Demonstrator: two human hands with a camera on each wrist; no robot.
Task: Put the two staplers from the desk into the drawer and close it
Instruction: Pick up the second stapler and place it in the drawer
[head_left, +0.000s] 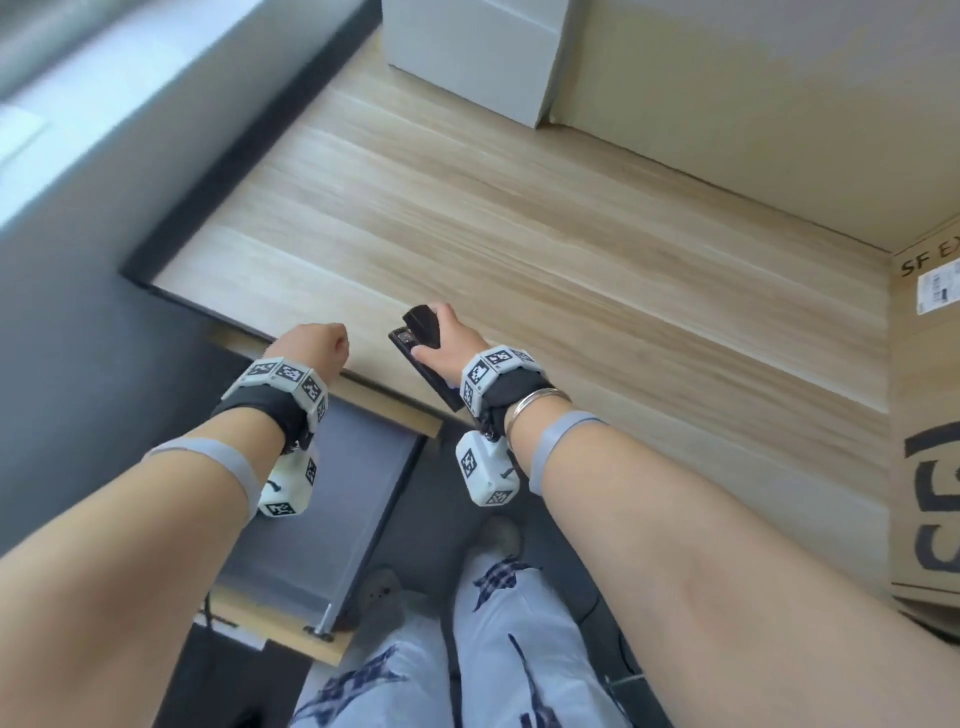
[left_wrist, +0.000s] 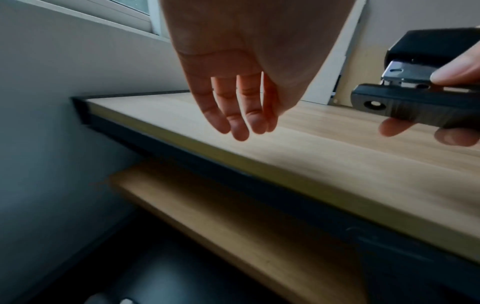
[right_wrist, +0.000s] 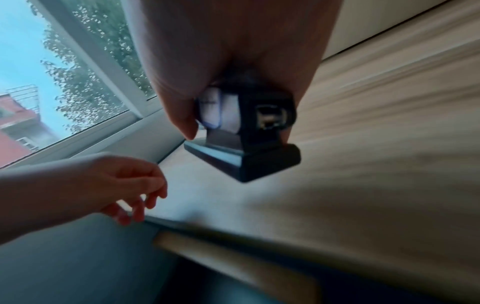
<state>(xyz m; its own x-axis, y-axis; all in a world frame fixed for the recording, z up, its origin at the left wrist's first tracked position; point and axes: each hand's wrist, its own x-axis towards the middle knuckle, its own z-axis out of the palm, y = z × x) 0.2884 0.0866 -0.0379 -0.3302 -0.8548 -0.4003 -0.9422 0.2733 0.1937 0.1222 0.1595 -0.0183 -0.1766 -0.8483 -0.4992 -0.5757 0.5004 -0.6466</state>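
Note:
A black stapler is held just above the wooden desk, near its front edge; my right hand grips it with the thumb on its side and fingers under its base. The left wrist view shows the stapler from its front, the right wrist view shows the stapler from its back end. My left hand hovers over the desk's front edge, fingers hanging loosely and holding nothing. Below it the drawer stands pulled out, its grey bottom partly hidden by my left wrist. No second stapler shows.
A large cardboard box stands at the desk's right end and a white box at the back. A grey wall with a window runs along the left. My legs stand beside the open drawer.

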